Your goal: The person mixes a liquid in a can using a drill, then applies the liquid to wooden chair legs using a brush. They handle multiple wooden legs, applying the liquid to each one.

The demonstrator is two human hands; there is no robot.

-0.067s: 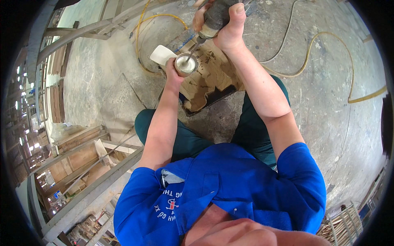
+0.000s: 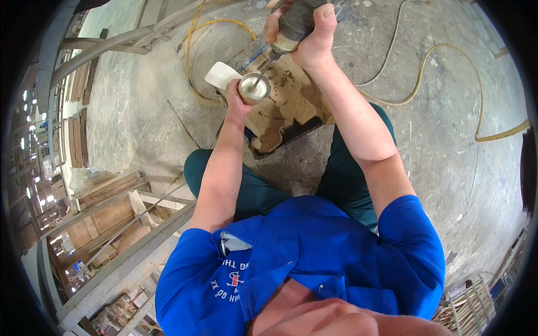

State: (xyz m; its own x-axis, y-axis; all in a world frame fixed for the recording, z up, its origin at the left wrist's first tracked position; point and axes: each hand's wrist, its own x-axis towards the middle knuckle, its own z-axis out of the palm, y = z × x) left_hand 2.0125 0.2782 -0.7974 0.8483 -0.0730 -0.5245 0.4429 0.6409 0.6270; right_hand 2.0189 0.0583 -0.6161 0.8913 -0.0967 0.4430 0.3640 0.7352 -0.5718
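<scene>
Head view: round cup (image 2: 255,102), rim smooth, holding glossy white liquid (image 2: 261,91); it sits over torn, stained brown cardboard (image 2: 278,119) on scuffed grey concrete (image 2: 448,101). Slim metal rod (image 2: 265,71) slants from dark, worn drill (image 2: 297,21) into the liquid. White rounded-edged flat piece (image 2: 220,74) just beside the cup. Left forearm stretched forward, left hand (image 2: 236,97) curled round the cup's side. Right arm bent at elbow, reaching farther; right hand (image 2: 314,47) wraps the drill, thumb raised along it.
</scene>
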